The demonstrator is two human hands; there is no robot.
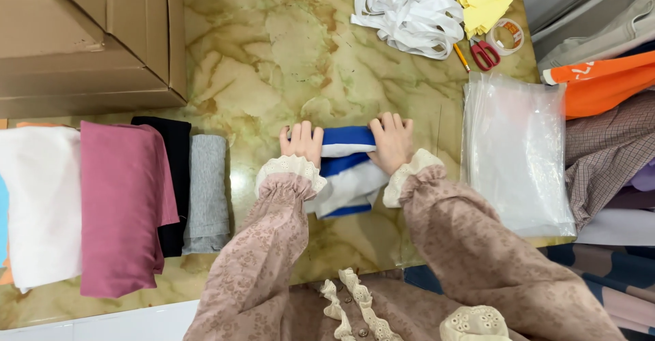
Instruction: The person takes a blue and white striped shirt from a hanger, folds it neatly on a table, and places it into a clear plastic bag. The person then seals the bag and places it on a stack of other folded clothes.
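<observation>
From the head view, both hands are pressed down on a blue and white striped garment [346, 170] lying mid-table toward the near edge: left hand [301, 142] and right hand [391, 141] have fingers curled over each end of its rolled top, probably so the roll stays tight. Folded clothes [123, 204] line the left edge, clear plastic bags [515, 153] the right, and scissors [484, 52] lie at the far right corner, likely kept within reach.

The rolled cloth bundle [346, 170] is striped royal blue and white. The marble-look tabletop [273, 54] is cream with tan veins. The folded fabric pieces are white [37, 204], dusty pink [119, 204], black [174, 177] and heather grey [207, 191]. The scissors [484, 53] have red handles.
</observation>
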